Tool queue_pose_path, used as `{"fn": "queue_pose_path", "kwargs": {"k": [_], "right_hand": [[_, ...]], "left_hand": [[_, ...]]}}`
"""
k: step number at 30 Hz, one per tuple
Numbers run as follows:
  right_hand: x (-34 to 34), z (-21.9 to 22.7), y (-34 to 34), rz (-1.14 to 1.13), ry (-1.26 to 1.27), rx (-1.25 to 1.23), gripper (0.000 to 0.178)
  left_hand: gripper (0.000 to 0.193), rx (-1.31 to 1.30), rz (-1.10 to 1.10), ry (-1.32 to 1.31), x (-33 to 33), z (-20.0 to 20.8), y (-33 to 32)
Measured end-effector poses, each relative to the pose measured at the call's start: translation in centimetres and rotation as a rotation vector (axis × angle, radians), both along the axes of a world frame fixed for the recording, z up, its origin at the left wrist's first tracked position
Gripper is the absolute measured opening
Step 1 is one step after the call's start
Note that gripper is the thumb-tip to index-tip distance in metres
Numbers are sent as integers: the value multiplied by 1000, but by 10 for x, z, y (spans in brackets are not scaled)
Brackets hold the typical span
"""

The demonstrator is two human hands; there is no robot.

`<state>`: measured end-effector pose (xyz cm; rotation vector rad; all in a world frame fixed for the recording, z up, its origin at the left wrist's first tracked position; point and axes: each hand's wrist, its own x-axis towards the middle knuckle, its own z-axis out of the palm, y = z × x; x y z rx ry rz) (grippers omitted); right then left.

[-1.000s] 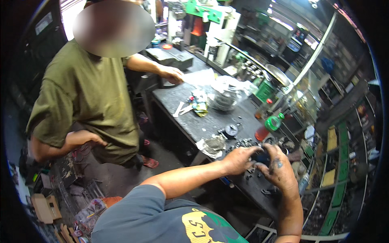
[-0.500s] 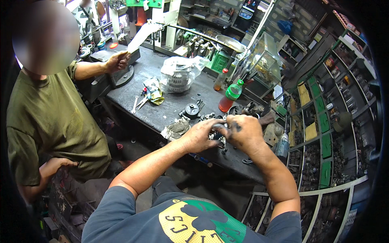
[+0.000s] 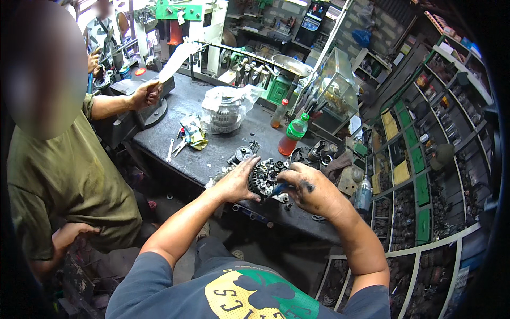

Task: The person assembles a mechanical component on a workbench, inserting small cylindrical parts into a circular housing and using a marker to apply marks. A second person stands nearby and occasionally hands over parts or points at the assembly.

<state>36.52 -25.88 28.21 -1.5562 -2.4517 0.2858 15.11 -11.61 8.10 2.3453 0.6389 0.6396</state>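
At the near edge of the bench, my left hand rests against the side of a round, finned metal housing, which looks like part of an alternator. Its fingers are stretched out and thumb apart. My right hand is closed round a small blue tool, held low over the housing's right side; its kind is mostly hidden by the fingers. Just behind my left hand lies a black round pulley-like part. Small dark metal pieces sit by the bench edge.
A bagged alternator, a bottle of red liquid and wrenches stand or lie on the bench. At left, a co-worker's hand holds a white sheet. Parts shelves line the right; a spray can stands nearby.
My hands, together before, have moved apart. The left has opened beside the housing, while the right has lowered with the blue tool now showing. The view has shifted slightly.
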Motion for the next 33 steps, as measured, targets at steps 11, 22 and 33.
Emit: {"fn": "queue_pose_path", "kwargs": {"k": [11, 22, 33], "right_hand": [[-23, -17, -9, -373, -19, 87, 41], [-43, -16, 3, -656, -85, 96, 36], [-38, -7, -7, -543, -85, -80, 48]], "left_hand": [[146, -161, -59, 41, 19, -24, 17], [146, -122, -164, -88, 31, -35, 34], [138, -147, -63, -60, 28, -37, 13]]}}
